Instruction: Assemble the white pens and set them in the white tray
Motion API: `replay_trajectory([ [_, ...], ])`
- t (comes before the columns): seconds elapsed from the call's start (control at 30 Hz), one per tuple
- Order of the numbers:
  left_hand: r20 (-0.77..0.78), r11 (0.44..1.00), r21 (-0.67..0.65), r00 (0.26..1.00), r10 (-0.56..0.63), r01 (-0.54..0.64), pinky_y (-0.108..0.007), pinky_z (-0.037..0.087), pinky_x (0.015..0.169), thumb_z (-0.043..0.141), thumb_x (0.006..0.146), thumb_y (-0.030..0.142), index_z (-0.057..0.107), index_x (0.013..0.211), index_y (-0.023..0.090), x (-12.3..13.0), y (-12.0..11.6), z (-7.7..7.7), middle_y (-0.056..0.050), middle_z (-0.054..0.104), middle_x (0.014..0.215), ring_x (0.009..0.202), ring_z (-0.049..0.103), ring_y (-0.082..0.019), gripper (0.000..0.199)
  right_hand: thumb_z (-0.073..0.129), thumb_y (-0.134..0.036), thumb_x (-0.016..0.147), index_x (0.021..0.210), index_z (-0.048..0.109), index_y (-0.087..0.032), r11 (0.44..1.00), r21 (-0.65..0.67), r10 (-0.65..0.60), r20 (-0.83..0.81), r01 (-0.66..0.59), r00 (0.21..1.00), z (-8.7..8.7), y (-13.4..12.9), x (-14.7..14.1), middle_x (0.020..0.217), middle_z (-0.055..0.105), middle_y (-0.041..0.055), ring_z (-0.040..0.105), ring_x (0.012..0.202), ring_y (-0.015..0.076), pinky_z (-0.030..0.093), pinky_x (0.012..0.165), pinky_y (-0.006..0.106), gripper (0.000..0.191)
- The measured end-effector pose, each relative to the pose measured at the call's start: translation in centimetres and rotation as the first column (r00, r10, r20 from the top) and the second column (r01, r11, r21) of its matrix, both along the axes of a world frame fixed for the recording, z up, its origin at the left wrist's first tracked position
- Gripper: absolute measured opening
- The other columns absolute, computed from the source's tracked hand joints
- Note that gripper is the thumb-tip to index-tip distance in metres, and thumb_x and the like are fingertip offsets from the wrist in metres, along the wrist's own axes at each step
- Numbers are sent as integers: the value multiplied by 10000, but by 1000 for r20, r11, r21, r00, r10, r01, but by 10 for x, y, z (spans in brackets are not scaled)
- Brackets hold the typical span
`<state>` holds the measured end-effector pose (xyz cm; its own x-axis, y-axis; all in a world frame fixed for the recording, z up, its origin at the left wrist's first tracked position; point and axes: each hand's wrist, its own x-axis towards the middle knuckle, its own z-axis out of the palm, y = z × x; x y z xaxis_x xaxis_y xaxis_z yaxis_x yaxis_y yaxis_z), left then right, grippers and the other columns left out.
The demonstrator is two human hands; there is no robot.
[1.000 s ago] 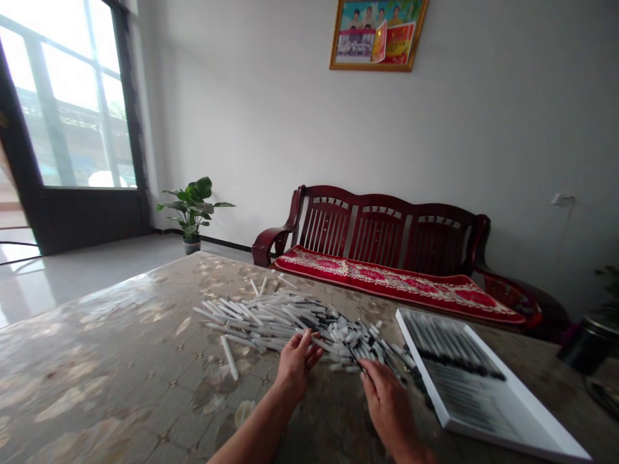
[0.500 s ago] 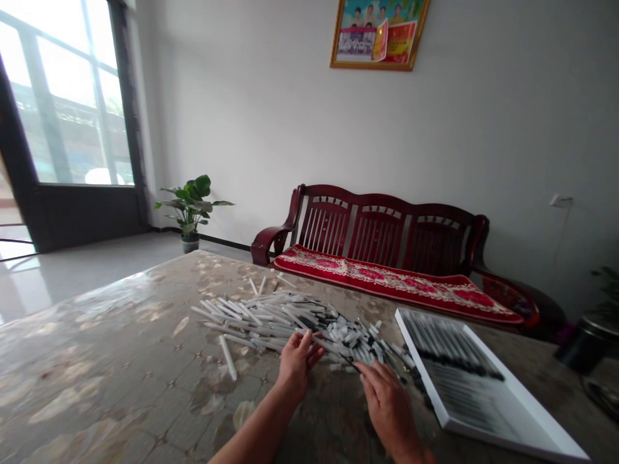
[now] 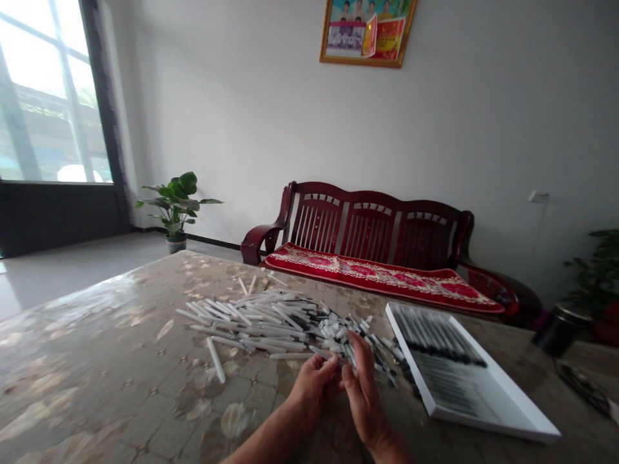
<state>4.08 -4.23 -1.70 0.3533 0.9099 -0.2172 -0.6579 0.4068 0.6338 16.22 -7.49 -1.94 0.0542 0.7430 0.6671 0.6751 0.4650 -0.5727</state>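
My left hand (image 3: pixel 314 385) is closed in a pinch on a whitish pen barrel (image 3: pixel 320 352), whose end sticks out past the fingertips. Close by on the right, my right hand (image 3: pixel 363 390) has its fingers stretched out and its thumb beside the left fingertips; I see nothing gripped in it. Just beyond both hands lies a heap of white pen barrels (image 3: pixel 251 316). Small clear-white caps (image 3: pixel 333 327) and thin dark pieces are piled at its right side. To the right, a white box (image 3: pixel 512 403) holds rows of pens with black ends (image 3: pixel 445 335).
The patterned table (image 3: pixel 120 374) spreads out on the left. One loose barrel (image 3: pixel 215 359) lies apart from the heap. Behind the table stands a dark red wooden bench (image 3: pixel 370 225). A dark canister (image 3: pixel 561 330) and a cable (image 3: pixel 583 390) are at the far right.
My hands have come together, the left moving right and down. My right hand has straightened its fingers, and the thin black rod it held no longer shows. The view has turned slightly right.
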Motion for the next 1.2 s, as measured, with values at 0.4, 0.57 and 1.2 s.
replay_trajectory([
  [0.4,31,955,-241,982,188,-175,-161,603,576,622,885,60,534,727,146,-16,21,14,-4,663,604,598,728,-123,199,443,-183,861,873,728,-222,872,-161,-363,418,461,833,-6,11,106,906,733,68,700,819,211,499,725,304,288],
  [0.57,30,958,-223,981,190,-179,-154,594,548,589,904,62,544,763,142,-17,24,13,-26,685,627,606,734,-131,168,596,-170,763,721,677,-251,820,-145,-366,612,554,701,-18,6,106,758,701,37,693,711,222,451,599,286,122],
  [1.2,6,963,-185,980,201,-197,-163,589,527,672,856,78,557,815,151,-19,26,11,-10,688,642,597,729,-133,143,516,-91,816,784,680,-236,826,-75,-366,682,558,633,-26,7,101,816,715,69,705,728,222,474,602,292,221],
])
